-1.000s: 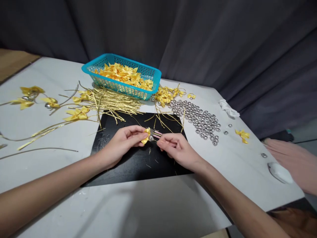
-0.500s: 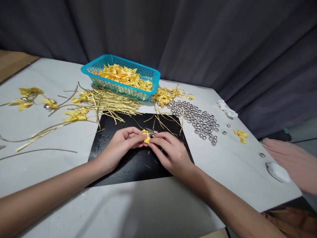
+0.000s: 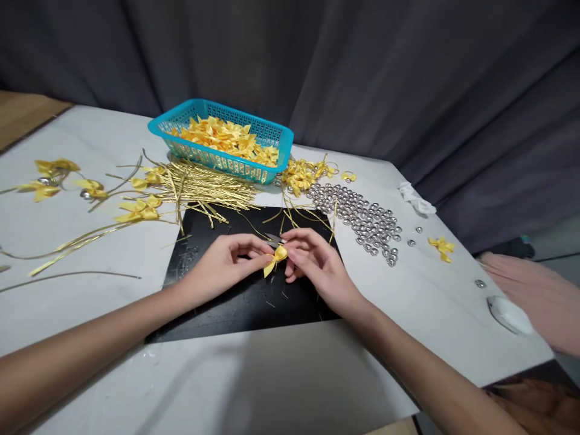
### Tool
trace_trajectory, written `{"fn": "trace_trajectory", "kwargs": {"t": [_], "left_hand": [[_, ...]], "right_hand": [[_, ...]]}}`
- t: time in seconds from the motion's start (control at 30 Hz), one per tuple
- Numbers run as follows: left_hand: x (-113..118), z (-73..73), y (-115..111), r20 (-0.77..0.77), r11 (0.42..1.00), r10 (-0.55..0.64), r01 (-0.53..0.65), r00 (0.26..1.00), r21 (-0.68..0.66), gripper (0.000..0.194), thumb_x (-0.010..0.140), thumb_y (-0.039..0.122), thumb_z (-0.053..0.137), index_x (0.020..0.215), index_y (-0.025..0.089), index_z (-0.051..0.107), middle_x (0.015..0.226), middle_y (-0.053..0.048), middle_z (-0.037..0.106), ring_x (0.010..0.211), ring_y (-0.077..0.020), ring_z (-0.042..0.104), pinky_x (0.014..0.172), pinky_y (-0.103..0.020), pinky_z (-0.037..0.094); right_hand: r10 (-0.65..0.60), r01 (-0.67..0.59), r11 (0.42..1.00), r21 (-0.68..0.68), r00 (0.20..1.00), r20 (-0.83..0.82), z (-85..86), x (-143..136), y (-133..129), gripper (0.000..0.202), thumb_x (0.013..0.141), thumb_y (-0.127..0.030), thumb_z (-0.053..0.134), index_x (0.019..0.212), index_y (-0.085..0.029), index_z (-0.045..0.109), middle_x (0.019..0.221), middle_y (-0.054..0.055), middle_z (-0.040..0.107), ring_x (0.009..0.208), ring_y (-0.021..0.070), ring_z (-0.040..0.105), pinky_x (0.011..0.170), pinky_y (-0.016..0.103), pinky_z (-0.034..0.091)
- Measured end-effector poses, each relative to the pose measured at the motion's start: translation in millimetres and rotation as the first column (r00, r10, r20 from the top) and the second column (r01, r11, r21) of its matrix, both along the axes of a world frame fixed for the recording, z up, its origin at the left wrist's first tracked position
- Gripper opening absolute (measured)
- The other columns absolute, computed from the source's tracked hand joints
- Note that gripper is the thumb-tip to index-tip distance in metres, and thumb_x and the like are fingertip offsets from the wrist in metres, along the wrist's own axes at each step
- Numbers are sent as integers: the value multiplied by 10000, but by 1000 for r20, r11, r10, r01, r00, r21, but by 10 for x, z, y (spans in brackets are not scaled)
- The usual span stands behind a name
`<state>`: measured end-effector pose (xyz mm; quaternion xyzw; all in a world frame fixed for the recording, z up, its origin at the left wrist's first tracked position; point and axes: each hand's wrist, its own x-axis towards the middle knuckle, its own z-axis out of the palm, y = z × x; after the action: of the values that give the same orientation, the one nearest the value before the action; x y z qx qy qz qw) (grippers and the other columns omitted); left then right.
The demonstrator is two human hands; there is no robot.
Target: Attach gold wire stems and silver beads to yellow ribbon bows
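Observation:
Both of my hands meet over a black mat (image 3: 235, 302) in the middle of the white table (image 3: 272, 386). My left hand (image 3: 226, 263) and my right hand (image 3: 312, 263) pinch one small yellow ribbon bow (image 3: 275, 258) between their fingertips. The bow's tails hang down toward the mat. A small silver piece shows just above the bow at my fingertips.
A teal basket (image 3: 222, 142) full of yellow bows stands at the back. Gold wire ties (image 3: 203, 187) lie in a heap left of centre, silver beads (image 3: 367, 217) to the right. Finished bows (image 3: 54, 178) lie far left. Another person's sleeve (image 3: 534, 296) rests at the right edge.
My right hand moved in from the right until its fingers met the left hand's at the bow. The bow now hangs with its tails spread downward.

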<state>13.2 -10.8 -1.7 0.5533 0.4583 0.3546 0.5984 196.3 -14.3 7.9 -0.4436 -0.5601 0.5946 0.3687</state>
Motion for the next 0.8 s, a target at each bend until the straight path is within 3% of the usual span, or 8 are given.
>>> {"fn": "trace_trajectory", "kwargs": {"t": [0.13, 0.4, 0.67, 0.8], "left_hand": [[-10, -5, -9, 8, 1000, 16, -16, 1000, -20, 154, 705, 273, 715, 775, 145, 667, 752, -5, 683, 704, -118, 610, 658, -210, 477], [-33, 61, 5, 117, 998, 12, -5, 993, -60, 142, 673, 209, 726, 781, 143, 662, 754, -3, 684, 719, -115, 619, 684, -207, 471], [-25, 60, -5, 71, 998, 66, -66, 995, 0, 89, 672, 203, 721, 710, 162, 652, 706, -4, 666, 678, -139, 616, 668, -245, 482], [-21, 42, -22, 74, 1000, 5, -8, 997, 30, 86, 713, 219, 690, 764, 156, 660, 732, -15, 667, 702, -144, 619, 669, -243, 484]], "right_hand": [[-28, 24, 997, 67, 997, 70, -25, -17, -7, 226, 736, -362, 695, 871, -199, 614, 818, 9, 608, 661, 90, 576, 546, 190, 506], [-65, 65, 996, -53, 998, 7, -58, 1, 39, 270, 688, -355, 745, 789, -174, 572, 704, -10, 641, 661, 88, 648, 614, 188, 522], [-54, 52, 998, 41, 997, 51, -25, -9, -2, 252, 732, -361, 712, 871, -183, 602, 708, -11, 633, 626, 100, 658, 606, 215, 543], [-47, 43, 998, 55, 996, 80, -42, -21, -4, 256, 724, -390, 711, 789, -176, 586, 725, 6, 633, 652, 121, 669, 611, 236, 556]]}}
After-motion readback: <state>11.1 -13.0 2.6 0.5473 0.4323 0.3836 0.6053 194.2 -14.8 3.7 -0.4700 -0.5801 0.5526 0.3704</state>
